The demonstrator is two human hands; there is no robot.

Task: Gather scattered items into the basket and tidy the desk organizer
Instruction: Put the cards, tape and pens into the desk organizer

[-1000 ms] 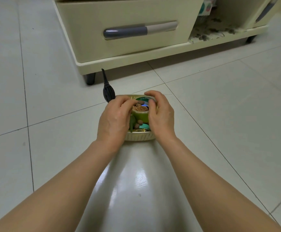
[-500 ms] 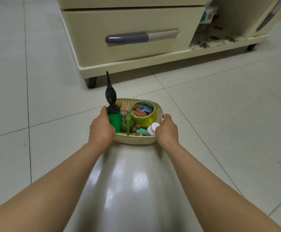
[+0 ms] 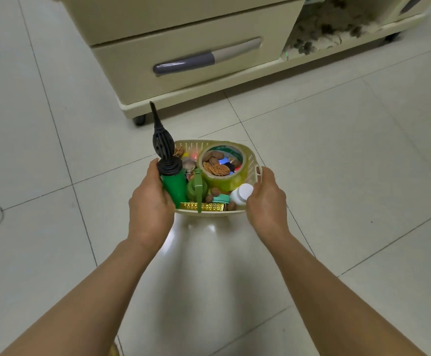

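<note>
Head view: my left hand (image 3: 150, 206) grips the basket's (image 3: 252, 160) left side, fingers curled round the rim beside the green pump (image 3: 174, 186). My right hand (image 3: 267, 199) holds its right side. Inside lie a tape roll (image 3: 224, 179) and white bottle (image 3: 241, 194). Beyond stands a drawer cabinet (image 3: 183, 55) on the tiled floor (image 3: 337, 163).

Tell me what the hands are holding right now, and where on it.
Both hold the basket: the left hand grips its left side beside the green pump, the right hand its right rim.

Tiled floor (image 3: 337, 176); cream drawer cabinet (image 3: 183, 55)
</note>
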